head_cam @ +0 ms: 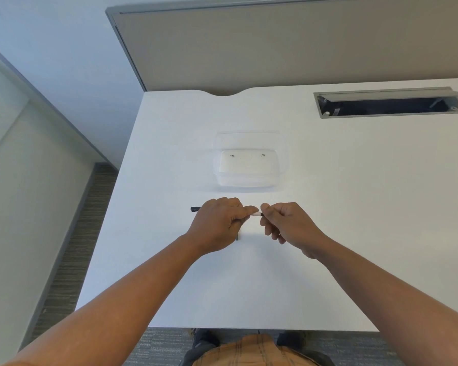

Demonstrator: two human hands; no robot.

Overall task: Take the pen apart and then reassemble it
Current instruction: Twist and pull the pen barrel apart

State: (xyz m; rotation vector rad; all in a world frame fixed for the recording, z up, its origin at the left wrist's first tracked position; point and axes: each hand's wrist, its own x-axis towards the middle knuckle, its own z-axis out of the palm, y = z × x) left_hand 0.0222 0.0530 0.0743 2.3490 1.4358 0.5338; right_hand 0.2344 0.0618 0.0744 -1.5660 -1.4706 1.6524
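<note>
A black pen (195, 208) is held level above the white table (328, 207). My left hand (218, 223) is closed around its barrel, and the pen's black rear end sticks out to the left of the fist. My right hand (286, 225) pinches the pen's front end between thumb and fingers. A short whitish section of the pen (257, 214) shows in the gap between the two hands. Beneath my left hand a small dark part (237, 236) lies on the table, mostly hidden.
A clear plastic container (249, 165) stands on the table just beyond my hands. An open grey cable hatch (389, 103) is set into the table at the back right. A grey partition (275, 43) runs behind the table. The table's left edge drops to carpeted floor.
</note>
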